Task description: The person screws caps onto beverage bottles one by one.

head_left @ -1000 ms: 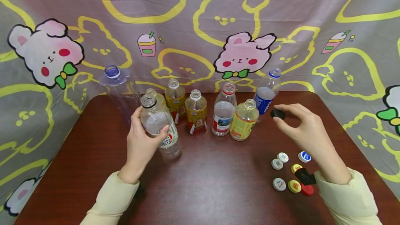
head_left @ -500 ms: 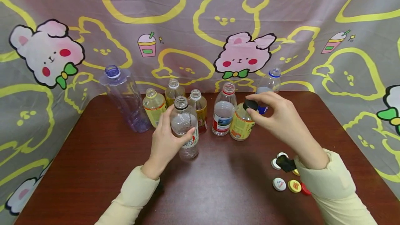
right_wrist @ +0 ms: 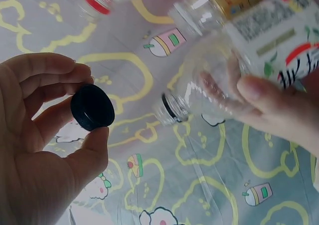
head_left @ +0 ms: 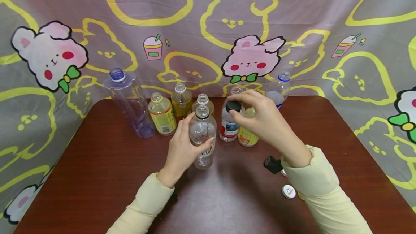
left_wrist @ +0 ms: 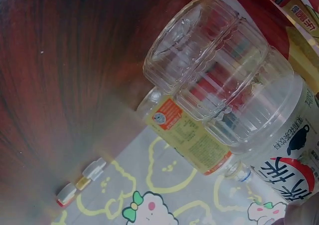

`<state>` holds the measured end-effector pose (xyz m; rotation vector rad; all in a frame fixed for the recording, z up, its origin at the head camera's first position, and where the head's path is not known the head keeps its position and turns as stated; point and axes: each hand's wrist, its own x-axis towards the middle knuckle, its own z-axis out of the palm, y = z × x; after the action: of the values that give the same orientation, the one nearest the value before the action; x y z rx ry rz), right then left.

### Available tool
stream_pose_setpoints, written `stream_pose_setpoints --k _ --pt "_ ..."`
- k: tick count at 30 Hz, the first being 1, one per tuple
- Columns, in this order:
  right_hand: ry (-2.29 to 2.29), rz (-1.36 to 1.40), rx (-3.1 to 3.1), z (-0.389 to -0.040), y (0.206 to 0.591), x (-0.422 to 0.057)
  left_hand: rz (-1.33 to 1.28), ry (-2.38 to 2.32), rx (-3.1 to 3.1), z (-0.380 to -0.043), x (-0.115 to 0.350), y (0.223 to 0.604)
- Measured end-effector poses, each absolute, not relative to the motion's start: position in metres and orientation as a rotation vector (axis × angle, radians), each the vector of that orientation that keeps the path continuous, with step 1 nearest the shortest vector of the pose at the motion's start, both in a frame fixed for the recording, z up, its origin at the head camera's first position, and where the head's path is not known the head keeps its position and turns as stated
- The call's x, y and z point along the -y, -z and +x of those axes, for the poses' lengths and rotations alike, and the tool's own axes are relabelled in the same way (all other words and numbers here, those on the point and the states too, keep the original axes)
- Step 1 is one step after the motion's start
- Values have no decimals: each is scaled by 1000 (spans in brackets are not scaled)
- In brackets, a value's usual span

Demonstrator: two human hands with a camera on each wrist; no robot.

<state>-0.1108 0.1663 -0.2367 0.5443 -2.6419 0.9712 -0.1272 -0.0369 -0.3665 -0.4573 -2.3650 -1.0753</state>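
Closer together than half a second ago, the person's two hands have drawn in: the right hand (head_left: 264, 120) has swung leftward with a black cap (head_left: 233, 106), and the left hand (head_left: 182, 151) has brought a clear bottle (head_left: 202, 127) slightly rightward. The left fingers wrap the bottle's far side while the thumb (head_left: 205, 146) presses the near side by the label. That low hold seems chosen to steady the body and keep the neck, standing above the fingers, uncovered. The bottle is nearly upright; whether its base touches the table (head_left: 97, 183) cannot be told.

The right thumb and fingertips pinch the cap narrowly by its edge, apart from the bottle's mouth and just to its right. Held so, the cap's underside is probably left free of the fingers; its dark face toward the bottle looks hollow.

Beyond the right fingers stand a bottle with a red-and-white label (head_left: 229, 127) and, partly hidden by the hand, a yellow-labelled one (head_left: 248, 138). Behind the left fingers is another yellow-labelled bottle (head_left: 163, 118). Nearer the person than the right fingers, beside the sleeve, lies a white cap (head_left: 288, 191).
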Motion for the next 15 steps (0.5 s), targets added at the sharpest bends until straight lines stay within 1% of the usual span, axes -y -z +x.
stream_pose_setpoints --k 8,15 --pt "-1010 650 2646 -117 238 -142 -473 1062 2357 -126 35 367" --pt "-1003 710 2614 -121 240 -130 -471 1060 2369 -127 34 370"
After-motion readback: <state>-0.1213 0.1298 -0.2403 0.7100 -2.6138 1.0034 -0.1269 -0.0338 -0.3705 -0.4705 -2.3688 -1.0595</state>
